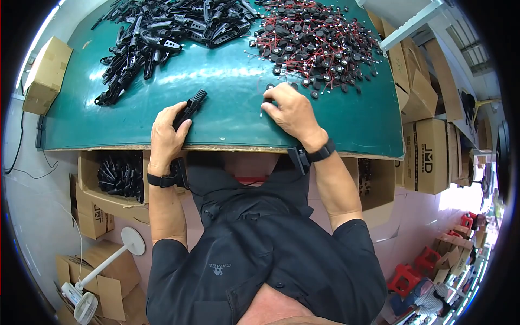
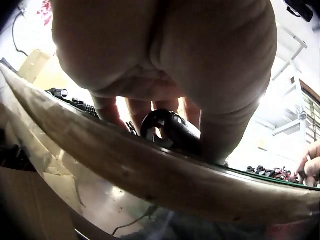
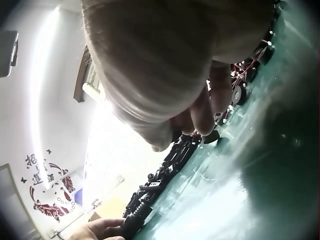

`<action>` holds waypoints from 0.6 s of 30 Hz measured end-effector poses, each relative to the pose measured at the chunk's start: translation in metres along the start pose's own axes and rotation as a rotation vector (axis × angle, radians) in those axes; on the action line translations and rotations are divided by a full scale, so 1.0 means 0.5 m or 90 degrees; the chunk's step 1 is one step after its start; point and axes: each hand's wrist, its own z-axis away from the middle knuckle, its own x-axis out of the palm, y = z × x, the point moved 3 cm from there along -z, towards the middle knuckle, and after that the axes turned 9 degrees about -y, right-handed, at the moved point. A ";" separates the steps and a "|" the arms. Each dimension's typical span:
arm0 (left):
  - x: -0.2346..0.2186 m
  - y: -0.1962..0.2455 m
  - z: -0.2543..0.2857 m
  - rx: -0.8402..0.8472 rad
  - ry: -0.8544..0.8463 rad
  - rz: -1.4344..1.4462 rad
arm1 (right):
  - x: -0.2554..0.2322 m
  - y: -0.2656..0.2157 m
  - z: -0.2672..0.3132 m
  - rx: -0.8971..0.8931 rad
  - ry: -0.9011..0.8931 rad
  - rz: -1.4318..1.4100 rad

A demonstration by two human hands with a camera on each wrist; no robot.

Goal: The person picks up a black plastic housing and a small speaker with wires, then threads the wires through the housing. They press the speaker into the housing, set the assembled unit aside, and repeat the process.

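Note:
My left hand (image 1: pixel 169 132) grips a black plastic housing (image 1: pixel 190 108) with a ribbed end, close to the table's front edge. In the left wrist view, a rounded end of that housing (image 2: pixel 182 132) shows between thumb and fingers. To the right, my right hand (image 1: pixel 292 111) pinches a small black round part (image 1: pixel 267 99) with a thin lead below it, over the green tabletop (image 1: pixel 227 127). The fingers hide most of this part. In the right wrist view, the right hand's fingers (image 3: pixel 202 115) curl downward, and the left hand (image 3: pixel 97 230) appears low at the left with the ribbed housing (image 3: pixel 136 219).
A heap of black housings (image 1: pixel 162 40) covers the back left of the table. At the back right lies a pile of small round parts (image 1: pixel 319 43) with red wires and white ends. Cardboard boxes (image 1: pixel 428 154) stand on both sides; an open box (image 1: pixel 116 195) sits beneath the edge.

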 end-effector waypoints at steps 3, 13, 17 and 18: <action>0.001 0.004 0.011 -0.003 0.011 0.009 | -0.008 -0.001 -0.003 -0.023 -0.070 -0.024; 0.005 0.032 0.000 0.009 -0.009 0.032 | -0.008 -0.011 0.009 0.041 -0.059 -0.167; 0.006 0.032 0.003 0.031 -0.016 -0.005 | 0.023 0.009 0.010 0.002 -0.021 -0.129; 0.009 0.033 0.004 0.040 -0.019 -0.018 | 0.023 0.005 0.009 0.000 -0.004 -0.104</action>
